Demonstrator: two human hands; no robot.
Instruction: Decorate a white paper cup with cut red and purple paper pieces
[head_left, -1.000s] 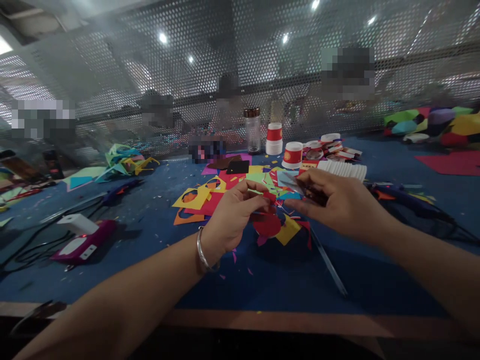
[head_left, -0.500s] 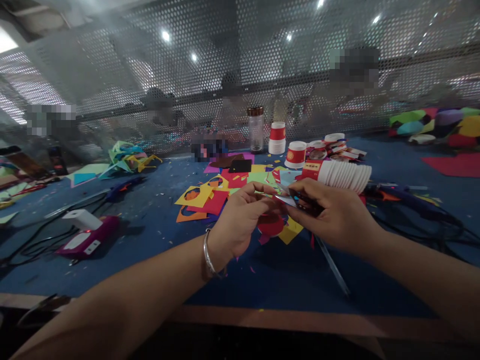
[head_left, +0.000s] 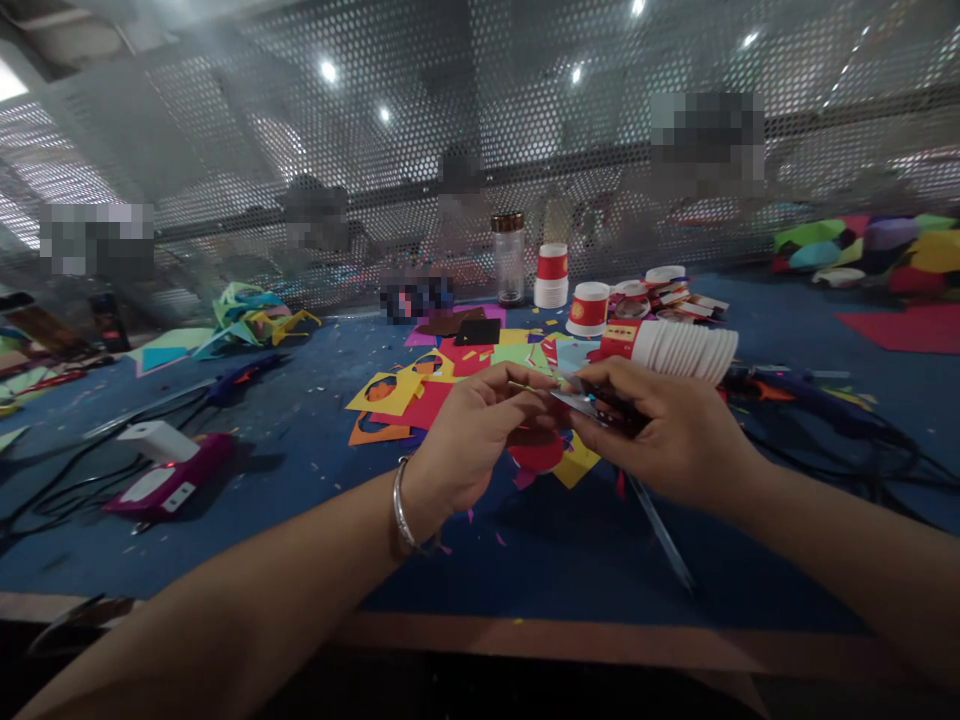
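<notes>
My left hand (head_left: pixel 472 435), with a silver bangle on the wrist, is closed in a pinch on a small piece of paper held edge-on above the blue table (head_left: pixel 315 470). Facing it, my right hand (head_left: pixel 660 430) grips small scissors (head_left: pixel 592 405) whose blades meet the paper at the left fingertips. Below the hands lie a red paper disc (head_left: pixel 536 452) and a yellow scrap (head_left: pixel 577 462). Coloured paper offcuts (head_left: pixel 420 390) are spread just behind.
A lying stack of paper cups (head_left: pixel 679 348), upright red-and-white cups (head_left: pixel 551 275) and a clear jar (head_left: pixel 508 257) stand behind. A purple and white device (head_left: pixel 161 470) with cables sits left. A glue gun (head_left: pixel 244 375) and paper heaps (head_left: pixel 870 245) lie around. A perforated screen (head_left: pixel 450 130) backs the table.
Both hands have risen a little and come closer together; the scissors now meet the paper at the left fingertips. The view shifted slightly.
</notes>
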